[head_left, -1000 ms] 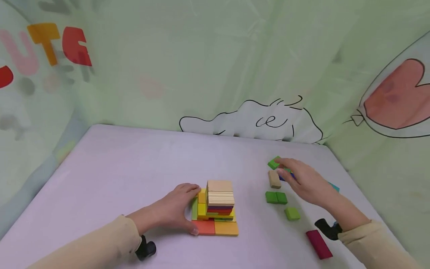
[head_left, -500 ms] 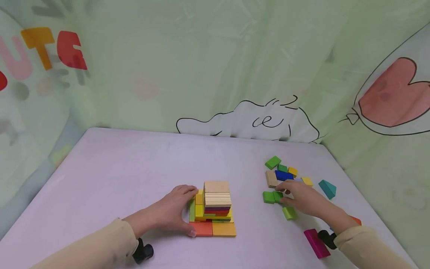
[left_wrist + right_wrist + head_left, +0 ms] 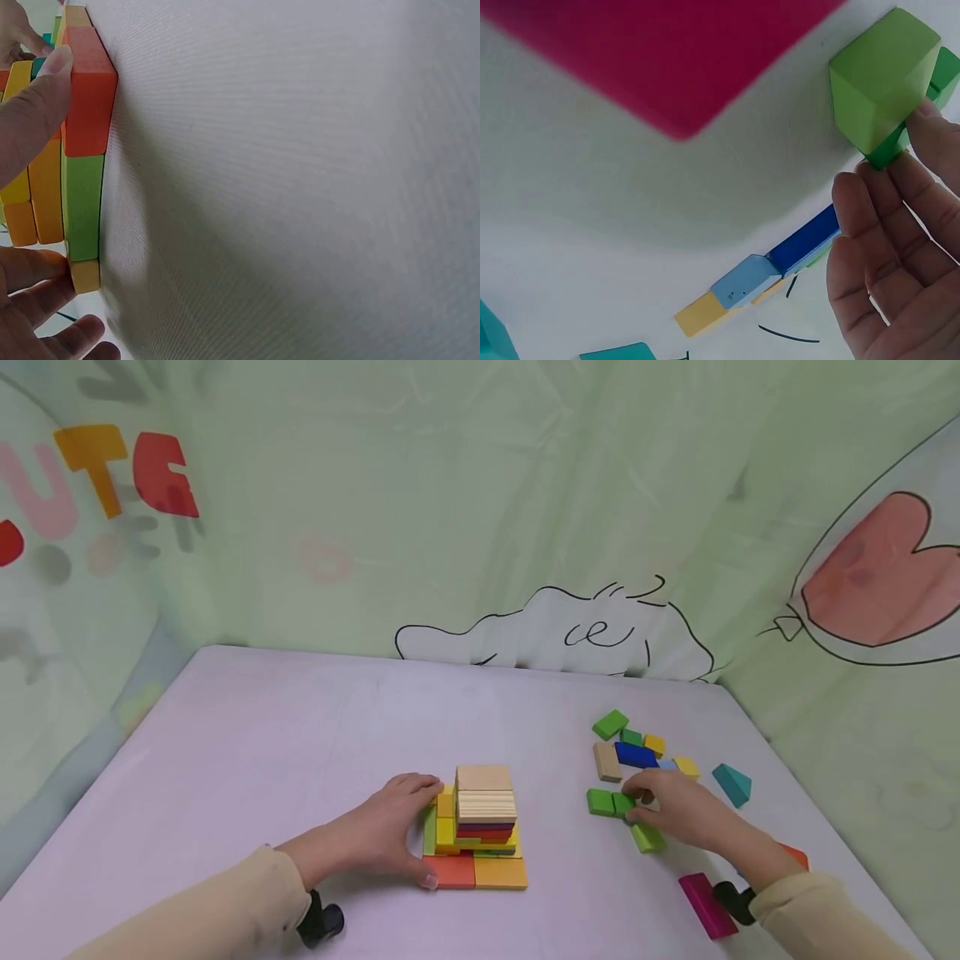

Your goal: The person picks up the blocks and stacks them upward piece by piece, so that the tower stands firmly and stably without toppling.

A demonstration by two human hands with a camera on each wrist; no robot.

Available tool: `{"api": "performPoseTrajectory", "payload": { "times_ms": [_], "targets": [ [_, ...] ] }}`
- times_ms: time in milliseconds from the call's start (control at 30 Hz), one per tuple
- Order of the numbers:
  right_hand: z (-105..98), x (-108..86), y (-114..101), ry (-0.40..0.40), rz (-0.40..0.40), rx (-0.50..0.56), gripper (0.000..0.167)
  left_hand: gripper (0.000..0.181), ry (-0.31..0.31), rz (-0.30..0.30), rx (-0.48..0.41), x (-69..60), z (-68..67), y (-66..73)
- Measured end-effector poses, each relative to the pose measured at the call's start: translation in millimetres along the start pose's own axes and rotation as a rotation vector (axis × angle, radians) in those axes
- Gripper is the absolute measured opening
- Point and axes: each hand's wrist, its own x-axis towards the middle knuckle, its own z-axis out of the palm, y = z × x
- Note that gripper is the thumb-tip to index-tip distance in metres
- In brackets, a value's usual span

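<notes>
A layered stack of wooden blocks (image 3: 485, 807) stands on a flat base with a red block (image 3: 453, 872) at its front left corner. My left hand (image 3: 382, 828) is spread around the stack's left side; in the left wrist view the thumb lies on the red block (image 3: 90, 112) and the fingertips touch the far end, by a green block (image 3: 82, 206). To the right, my right hand (image 3: 688, 808) pinches a small green block (image 3: 622, 805) between thumb and fingers, beside another green block (image 3: 600, 802). A lighter green block (image 3: 885, 79) lies close to the thumb.
Beyond the right hand lie a plain wood block (image 3: 607, 762), a blue block (image 3: 635, 754), yellow blocks and a green block (image 3: 611, 724). A teal triangular block (image 3: 732, 785) is farther right, a magenta block (image 3: 708, 906) nearer the front. Fabric walls surround the table (image 3: 300, 718).
My right hand has come nearer from the far green block to the pair of green blocks, and its fingers have closed on one. My left hand has stayed at the stack.
</notes>
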Motion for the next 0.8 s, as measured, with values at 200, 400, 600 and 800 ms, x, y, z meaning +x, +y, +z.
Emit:
{"api": "performPoseTrajectory", "payload": {
  "times_ms": [200,400,600,800],
  "targets": [
    [3.9,-1.4,0.8,0.010,-0.011,0.015,0.032,0.108,-0.004,0.001,0.008,0.2,0.1,-0.2],
    [-3.5,-6.5,8.2,0.095,-0.074,0.002,0.036,0.108,-0.003,0.005,0.023,-1.2,0.1,0.3],
    [-17.0,3.0,15.9,0.141,-0.148,-0.044,0.039,0.108,-0.007,-0.004,0.033,-0.9,-2.3,1.4],
    [-14.6,24.4,10.4,0.080,-0.181,-0.211,0.047,0.108,-0.009,0.002,0.027,0.3,-1.8,3.3]
  ]
}}
